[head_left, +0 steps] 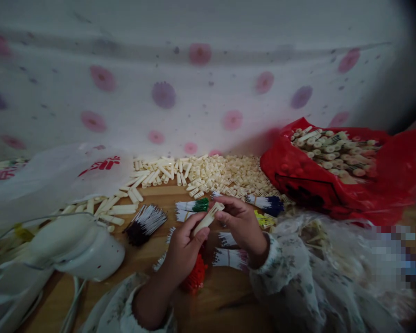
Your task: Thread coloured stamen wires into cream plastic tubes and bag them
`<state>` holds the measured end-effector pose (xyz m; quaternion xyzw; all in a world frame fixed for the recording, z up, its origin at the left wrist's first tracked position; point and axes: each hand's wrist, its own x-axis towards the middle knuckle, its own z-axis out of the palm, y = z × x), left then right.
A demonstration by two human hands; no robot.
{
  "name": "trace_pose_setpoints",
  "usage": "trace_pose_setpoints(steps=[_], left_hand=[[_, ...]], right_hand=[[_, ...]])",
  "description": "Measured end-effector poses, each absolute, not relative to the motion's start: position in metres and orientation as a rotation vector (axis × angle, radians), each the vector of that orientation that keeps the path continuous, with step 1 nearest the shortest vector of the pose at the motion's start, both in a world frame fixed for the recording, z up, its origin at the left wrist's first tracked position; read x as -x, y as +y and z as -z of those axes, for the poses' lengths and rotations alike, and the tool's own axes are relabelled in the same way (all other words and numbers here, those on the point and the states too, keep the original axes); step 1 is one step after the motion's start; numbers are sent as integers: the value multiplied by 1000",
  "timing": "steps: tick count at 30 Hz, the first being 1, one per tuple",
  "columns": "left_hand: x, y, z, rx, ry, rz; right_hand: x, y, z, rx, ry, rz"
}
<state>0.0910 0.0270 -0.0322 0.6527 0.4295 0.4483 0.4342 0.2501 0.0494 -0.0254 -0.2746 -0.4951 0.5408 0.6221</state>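
Leftmost, a white appliance (79,247) on the tabletop (235,296). Next, a dark-ended bundle (145,225), set apart probably to keep colours sorted. Left hand (183,249) closed round a pale tube (205,223), apparently steadying it above the other bundles. Tube's long axis slants, slotted end up and rightward. Right hand (241,225) narrow, pinching that end, seemingly for fine control. Far right, a red bag (364,199) holds similar pieces.
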Motion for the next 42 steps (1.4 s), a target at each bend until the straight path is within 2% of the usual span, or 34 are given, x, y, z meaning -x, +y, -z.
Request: trace_pose_setpoints(steps=[5,14,19,26,35,42], left_hand=[[-92,29,32,-1727,1099,-1176],[-83,33,37,-2086,1151,-1036],[-85,32,36,-1898,1138,-1005],[-98,16,27,-1873,938,-751],[-102,11,28,-2104,1030,-694],[-102,10,30,-2049,961,-676]], right_hand=[[-258,51,22,780,-1240,-1130],[-282,54,11,1118,-1672,-903],[-289,54,10,967,-1723,-930],[-274,42,12,590,-1616,-985],[-269,35,14,575,-1789,-941],[-266,35,19,551,-1696,-934]])
